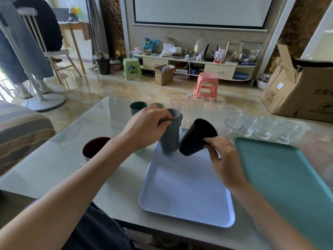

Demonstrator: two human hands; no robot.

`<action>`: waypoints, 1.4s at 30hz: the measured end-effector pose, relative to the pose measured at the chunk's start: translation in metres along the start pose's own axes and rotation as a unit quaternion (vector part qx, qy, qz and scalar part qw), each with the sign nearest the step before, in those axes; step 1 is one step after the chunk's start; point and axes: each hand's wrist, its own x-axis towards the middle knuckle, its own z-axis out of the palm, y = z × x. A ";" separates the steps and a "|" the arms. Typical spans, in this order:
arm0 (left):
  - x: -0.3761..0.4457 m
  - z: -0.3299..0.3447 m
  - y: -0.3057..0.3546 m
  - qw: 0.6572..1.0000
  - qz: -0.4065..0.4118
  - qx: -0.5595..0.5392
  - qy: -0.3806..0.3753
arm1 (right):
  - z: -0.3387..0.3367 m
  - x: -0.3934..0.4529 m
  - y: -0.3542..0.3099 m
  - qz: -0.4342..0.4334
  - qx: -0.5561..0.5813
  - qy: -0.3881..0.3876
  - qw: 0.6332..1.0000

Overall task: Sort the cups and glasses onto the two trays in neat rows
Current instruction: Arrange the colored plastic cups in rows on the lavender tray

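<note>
While both hands are busy over the far end of the pale blue tray (187,186), the relation that matters is how each cup's long axis sits against that tray's floor. At about 3 o'clock from it lies the teal tray (288,174), bare in what shows, with its near right corner cut off by the frame edge.

Held by the left hand (144,130), the grey cup (170,139) stands almost upright, its base at or just above the tray's 11 o'clock corner; fingers and thumb are pinched over its rim. I judge it needs only a short drop straight down.

Gripped by the right hand (225,159), the black cup (196,138) is tilted hard, mouth toward 1 o'clock and base toward 7 o'clock, just beside the grey cup; whether the 2 touch I cannot tell. Fingers are wrapped round its lower wall from the 4 o'clock side. It would have to be righted before it can stand.

At 12 to 2 o'clock, beyond both trays, clear glasses (233,126) wait on the table (59,163), several blurred and hard to count. A dark red mug (93,147) sits at 9 o'clock, a green cup (137,107) at 11 o'clock. The left wrist hides a pale green thing behind it.
</note>
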 end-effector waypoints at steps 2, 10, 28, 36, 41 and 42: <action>-0.011 0.007 0.002 0.998 -0.006 0.002 -0.066 | 0.001 -0.012 0.000 -0.005 -0.004 -0.051 0.999; -0.030 0.038 -0.003 0.963 -0.038 0.029 -0.266 | 0.009 -0.041 0.001 -0.056 -0.073 -0.147 0.985; -0.015 0.034 -0.019 0.936 -0.032 0.037 -0.349 | 0.036 -0.046 -0.012 0.208 0.206 -0.057 0.954; -0.014 0.036 -0.026 0.941 -0.020 0.075 -0.329 | 0.046 -0.039 -0.014 0.212 0.125 -0.104 0.964; -0.014 0.032 -0.027 0.937 -0.055 -0.008 -0.344 | 0.052 -0.040 -0.013 0.290 0.249 -0.082 0.921; -0.013 0.030 -0.027 0.941 -0.073 -0.041 -0.329 | 0.051 -0.041 -0.013 0.303 0.273 -0.088 0.909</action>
